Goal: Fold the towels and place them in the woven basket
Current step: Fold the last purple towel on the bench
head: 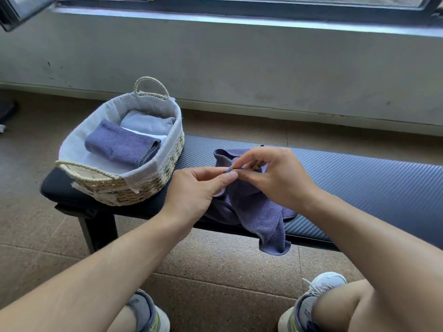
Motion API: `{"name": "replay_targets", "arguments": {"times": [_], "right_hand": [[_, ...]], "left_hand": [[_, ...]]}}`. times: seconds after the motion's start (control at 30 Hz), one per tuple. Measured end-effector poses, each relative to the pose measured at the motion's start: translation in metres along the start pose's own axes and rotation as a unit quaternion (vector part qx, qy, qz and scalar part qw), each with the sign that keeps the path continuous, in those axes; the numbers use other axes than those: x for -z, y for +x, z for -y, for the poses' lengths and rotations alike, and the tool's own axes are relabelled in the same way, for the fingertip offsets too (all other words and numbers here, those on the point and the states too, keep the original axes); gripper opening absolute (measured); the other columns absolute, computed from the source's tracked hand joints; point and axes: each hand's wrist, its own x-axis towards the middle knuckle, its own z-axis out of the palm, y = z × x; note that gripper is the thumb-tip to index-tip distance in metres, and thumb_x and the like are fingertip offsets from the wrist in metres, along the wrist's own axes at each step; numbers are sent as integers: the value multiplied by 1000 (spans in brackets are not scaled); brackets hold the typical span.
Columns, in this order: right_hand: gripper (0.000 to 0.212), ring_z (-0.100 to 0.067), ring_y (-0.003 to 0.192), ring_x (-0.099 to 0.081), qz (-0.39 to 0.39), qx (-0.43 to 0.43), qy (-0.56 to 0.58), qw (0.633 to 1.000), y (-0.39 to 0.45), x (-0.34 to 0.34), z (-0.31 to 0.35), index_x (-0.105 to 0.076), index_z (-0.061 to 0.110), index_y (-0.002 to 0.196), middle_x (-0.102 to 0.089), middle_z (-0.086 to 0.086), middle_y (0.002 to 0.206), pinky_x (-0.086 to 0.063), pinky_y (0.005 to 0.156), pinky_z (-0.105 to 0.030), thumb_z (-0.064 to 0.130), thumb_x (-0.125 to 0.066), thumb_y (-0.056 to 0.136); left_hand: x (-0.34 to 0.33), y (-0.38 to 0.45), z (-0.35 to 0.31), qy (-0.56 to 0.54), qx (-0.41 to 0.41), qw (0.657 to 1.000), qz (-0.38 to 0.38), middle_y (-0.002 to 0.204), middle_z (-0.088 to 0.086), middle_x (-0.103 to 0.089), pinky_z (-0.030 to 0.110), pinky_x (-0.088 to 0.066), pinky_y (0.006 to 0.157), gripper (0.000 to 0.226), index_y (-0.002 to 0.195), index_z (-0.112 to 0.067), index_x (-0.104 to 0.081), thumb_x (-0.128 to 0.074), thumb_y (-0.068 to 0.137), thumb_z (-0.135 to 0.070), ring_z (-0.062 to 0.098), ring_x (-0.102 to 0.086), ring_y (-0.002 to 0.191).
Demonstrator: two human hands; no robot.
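Purple towel [249, 209] corner pinched by both hands, left [199, 190] and right [275, 176]; next: spread flat on counter [359, 178] before folding

Towel [254, 212] middle hidden behind both hands

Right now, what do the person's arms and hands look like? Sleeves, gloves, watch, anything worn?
Both arms are bare from the frame edge to the wrist: no sleeves in view. The left hand and right hand are bare too, with no gloves, rings, watch or bands visible. Nails are short and unpainted where they show. No markings or cables anywhere on the arms. The only clothing in view is the grey sneakers below.
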Motion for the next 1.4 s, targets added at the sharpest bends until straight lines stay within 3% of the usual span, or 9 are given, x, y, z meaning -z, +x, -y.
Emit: {"name": "replay_targets", "arguments": {"times": [0.07, 0.2, 0.27, 0.57, 0.67, 0.77, 1.07, 1.3, 1.4], "right_hand": [[3, -11, 64, -62, 27, -24, 25, 999, 4, 7, -4, -80, 28, 87, -74, 2, 76, -51, 65, -29, 25, -79, 87], [19, -2, 65, -57, -139, -83, -9, 987, 17, 27, -26, -77, 30, 95, -71, 11, 82, -47, 66, -19, 13, -70, 92], [18, -3, 77, -61, -156, -112, -74, 979, 21, 32, -38, -75, 30, 100, -70, 13, 92, -50, 76, -21, 16, -70, 90], [32, -19, 125, -52, 15, -129, -211, 969, 35, -1, -75, -67, 33, 123, -63, 9, 129, -43, 105, -42, 45, -64, 93], [32, -18, 120, -56, 29, -142, -241, 960, 39, -2, -77, -67, 35, 120, -67, 10, 122, -46, 101, -41, 49, -62, 93], [25, -19, 105, -63, 80, -167, -296, 937, 42, 3, -76, -67, 36, 112, -72, 14, 104, -45, 80, -32, 33, -66, 87], [28, -28, 102, -65, 121, -189, -412, 883, 37, 14, -76, -71, 40, 110, -68, 0, 108, -43, 72, -33, 30, -62, 85], [26, -36, 94, -65, 60, -223, -406, 884, 28, 23, -73, -76, 28, 99, -70, -10, 103, -46, 72, -33, 19, -57, 85], [21, -38, 93, -60, 16, -236, -366, 900, 24, 37, -68, -64, 21, 105, -66, -12, 101, -48, 78, -38, 19, -53, 87]], "left_hand": [[0, 0, 2, 43, -28, 999, -8, 78, -5, -78, 13, -53, 71, 9, 88, -19, -82, -84, 79, -19, 0, -68, 70], [2, 0, 13, 180, -86, 979, 41, 76, -9, -78, 20, -57, 74, 6, 85, -19, -82, -85, 80, -19, 2, -72, 72], [1, -1, 19, 245, -99, 961, 85, 77, -13, -77, 29, -60, 80, 3, 84, -22, -82, -84, 81, -23, 3, -73, 76], [6, -1, 25, 463, -108, 858, 195, 79, -18, -75, 21, -51, 73, 13, 87, -30, -79, -78, 83, -42, -6, -63, 72], [10, 0, 25, 509, -111, 819, 240, 68, -18, -68, 10, -38, 62, 14, 88, -31, -78, -77, 83, -43, -9, -58, 65], [18, 2, 25, 530, -99, 797, 273, 65, -20, -64, 13, -38, 62, 13, 89, -32, -77, -77, 83, -44, -6, -57, 66], [44, 13, 21, 506, -82, 822, 248, 72, -17, -72, 29, -55, 72, 11, 81, -30, -72, -73, 87, -39, -4, -65, 69], [55, 20, 11, 461, -110, 879, 51, 76, -10, -70, 32, -52, 73, 12, 83, -29, -64, -68, 94, -30, 9, -66, 75], [58, 19, 5, 459, -121, 880, -12, 78, -9, -70, 31, -50, 75, 9, 87, -26, -63, -67, 95, -27, 12, -66, 79]]}}
